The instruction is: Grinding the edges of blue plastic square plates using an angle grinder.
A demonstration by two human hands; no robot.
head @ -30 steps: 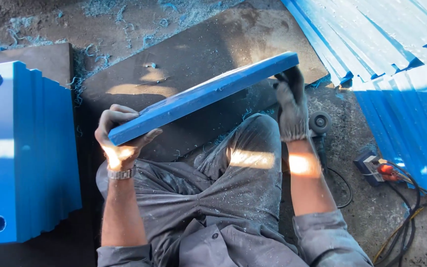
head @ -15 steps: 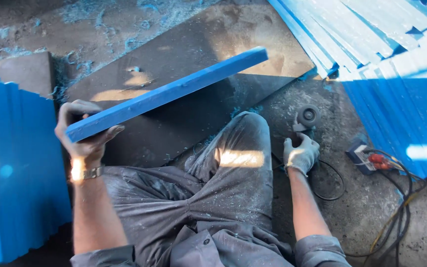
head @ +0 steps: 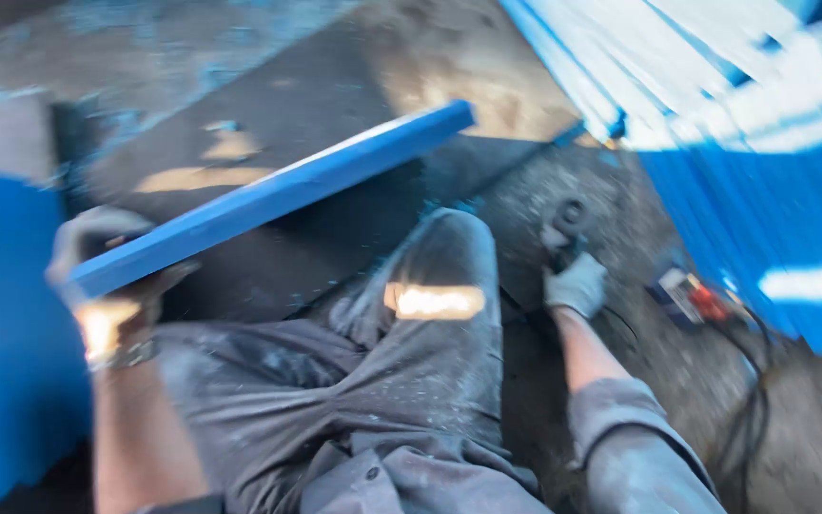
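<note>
On a dusty grey floor, a seated person in grey trousers holds a long blue board (head: 273, 200) in the left hand (head: 111, 262). The gloved fingers are curled shut around the board's near end, thumb side toward the camera, with a watch (head: 121, 354) on the wrist below. The board is held by that hand alone; it runs up and to the right, tilted on edge, its far end over a dark mat (head: 335, 124) that lies in front of the knees. Whether that far end touches the mat cannot be told through the blur.

The right hand (head: 575, 284), also gloved, is down on the floor beside the raised right knee (head: 449, 266). Its fingers are closed around the body of a small power tool (head: 568, 224), a grinder by its round head, which points away from the person. A cable trails from there across the floor to a small red and black device (head: 692, 297) near the right.

To the left stands a stack (head: 7, 362) of blue panels, close to the left arm. At upper right more blue sheets (head: 715, 86) lean in a row, sunlit in stripes. The picture is blurred by motion, so fine detail on the tool and gloves is lost.
</note>
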